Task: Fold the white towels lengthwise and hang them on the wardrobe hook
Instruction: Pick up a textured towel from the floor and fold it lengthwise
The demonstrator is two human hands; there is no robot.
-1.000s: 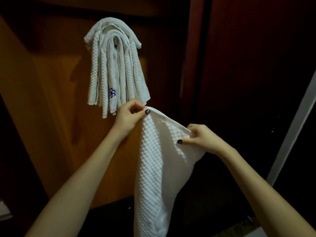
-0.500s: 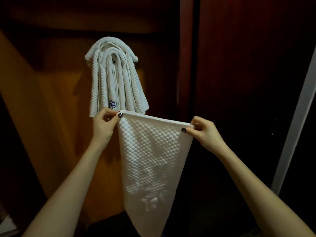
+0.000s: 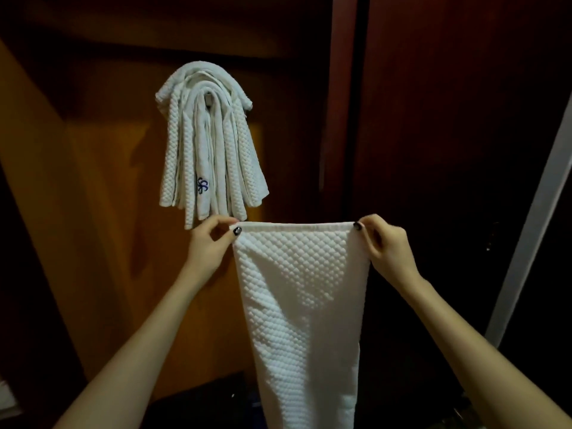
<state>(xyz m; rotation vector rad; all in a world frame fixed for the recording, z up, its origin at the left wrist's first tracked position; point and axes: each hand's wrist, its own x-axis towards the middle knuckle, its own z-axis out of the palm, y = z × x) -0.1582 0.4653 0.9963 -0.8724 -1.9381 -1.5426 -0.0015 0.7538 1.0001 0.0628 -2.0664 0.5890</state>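
Several folded towels (image 3: 210,156) already hang on the hook. Left hand (image 3: 210,243) and right hand (image 3: 383,246) each pinch a top corner of one towel (image 3: 300,305), spread flat; fold and hanging remain.

Both bare arms reach forward and up, level with each other. The left hand (image 3: 208,243) and right hand (image 3: 385,246) are held apart, each pinching a top corner of the towel (image 3: 301,292) between thumb and fingers.
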